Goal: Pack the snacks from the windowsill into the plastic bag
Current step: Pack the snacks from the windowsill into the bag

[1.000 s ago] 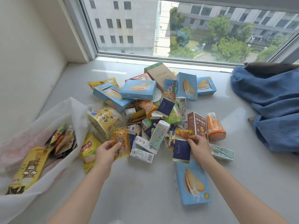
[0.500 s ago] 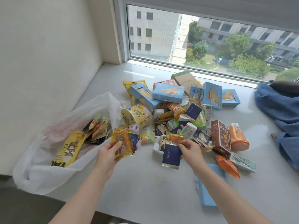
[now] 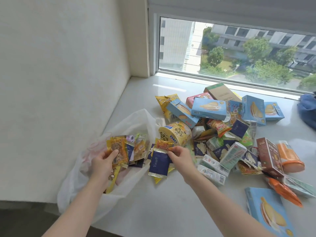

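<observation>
- Six light-blue cardboard snack boxes (image 3: pixel 209 108) lie on the windowsill.
- Your left hand (image 3: pixel 102 163) grips several yellow foil packets (image 3: pixel 118 149) over the white plastic bag (image 3: pixel 135 120).
- Your right hand (image 3: pixel 181 155) pinches two: a navy sachet (image 3: pixel 159 164) and an orange packet (image 3: pixel 163 144).

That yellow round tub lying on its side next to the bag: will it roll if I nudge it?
Probably. The yellow tub is cylindrical and lies on its side, so a push may roll it. The plastic bag and neighbouring packets could check it. It looks rigid.

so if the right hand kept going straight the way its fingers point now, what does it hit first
The right hand, pinching a navy packet and a small orange one, points left toward the plastic bag. It would probably meet the snacks held in the left hand over the bag's mouth first, though depth is unclear.
</observation>
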